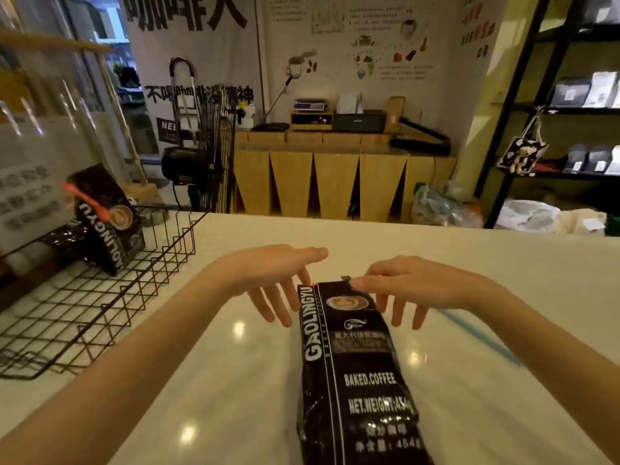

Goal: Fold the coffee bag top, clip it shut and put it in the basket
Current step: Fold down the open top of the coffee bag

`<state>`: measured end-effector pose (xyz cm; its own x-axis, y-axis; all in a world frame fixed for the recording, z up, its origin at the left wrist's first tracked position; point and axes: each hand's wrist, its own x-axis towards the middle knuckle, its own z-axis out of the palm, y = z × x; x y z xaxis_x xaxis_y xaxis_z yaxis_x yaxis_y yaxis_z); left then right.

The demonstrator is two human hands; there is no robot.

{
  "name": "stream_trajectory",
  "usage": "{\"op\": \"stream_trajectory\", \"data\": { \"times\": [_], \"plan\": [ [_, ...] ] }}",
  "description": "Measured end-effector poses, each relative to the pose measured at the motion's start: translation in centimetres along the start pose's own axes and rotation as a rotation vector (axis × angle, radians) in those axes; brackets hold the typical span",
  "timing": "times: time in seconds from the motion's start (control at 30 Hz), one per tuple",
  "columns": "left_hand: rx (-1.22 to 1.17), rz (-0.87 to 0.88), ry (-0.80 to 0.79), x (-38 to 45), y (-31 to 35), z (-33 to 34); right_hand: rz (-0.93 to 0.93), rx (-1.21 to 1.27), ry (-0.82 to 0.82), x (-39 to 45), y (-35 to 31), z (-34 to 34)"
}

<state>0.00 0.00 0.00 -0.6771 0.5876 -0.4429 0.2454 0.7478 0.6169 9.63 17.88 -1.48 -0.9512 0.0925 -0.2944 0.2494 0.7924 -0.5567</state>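
A black coffee bag (355, 370) lies flat on the white counter (503, 270), its top pointing away from me. My right hand (419, 286) pinches the top right corner of the bag between thumb and forefinger, the other fingers spread downward. My left hand (275, 273) hovers with fingers apart at the bag's top left corner, fingertips beside its left edge, holding nothing. A long thin light-blue strip (479, 337) lies on the counter to the right of the bag. The black wire basket (100, 303) stands at the left.
Inside the basket leans a second black coffee bag (107, 226), its top held by an orange-red clip (87, 199). Beyond the counter's far edge are a wooden cabinet (335, 182) and a black shelf unit (570, 129).
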Motion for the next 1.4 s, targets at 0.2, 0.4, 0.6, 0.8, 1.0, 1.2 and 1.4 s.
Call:
{"op": "stream_trajectory", "data": {
  "times": [0.2, 0.4, 0.6, 0.8, 1.0, 1.2, 1.4],
  "plan": [
    [-0.113, -0.025, -0.018, 0.2, -2.8, 3.1, 0.079, 0.207, 0.011, -0.9, 2.4, 2.7],
    [-0.227, -0.010, -0.013, 0.4, -4.1, 5.1, 0.108, 0.366, 0.015, -1.6, 3.3, 4.5],
    [-0.291, 0.078, 0.025, 0.0, -4.1, 6.5, 0.098, 0.391, 0.084, -1.4, 3.5, 5.8],
    [-0.447, 0.187, 0.077, -0.3, -3.5, 7.1, -0.043, 0.459, 0.301, -1.8, 3.5, 6.0],
    [-0.543, 0.445, 0.353, -0.4, -2.2, 6.8, -0.209, 0.481, 0.601, -2.1, 3.0, 4.6],
    [-0.557, 0.627, 0.472, -0.4, -0.6, 6.3, -0.332, 0.519, 0.755, -2.5, 2.6, 3.3],
    [-0.575, 0.675, 0.518, 0.2, 0.0, 6.7, -0.436, 0.571, 0.764, -2.5, 2.7, 2.3]
  ]
}}
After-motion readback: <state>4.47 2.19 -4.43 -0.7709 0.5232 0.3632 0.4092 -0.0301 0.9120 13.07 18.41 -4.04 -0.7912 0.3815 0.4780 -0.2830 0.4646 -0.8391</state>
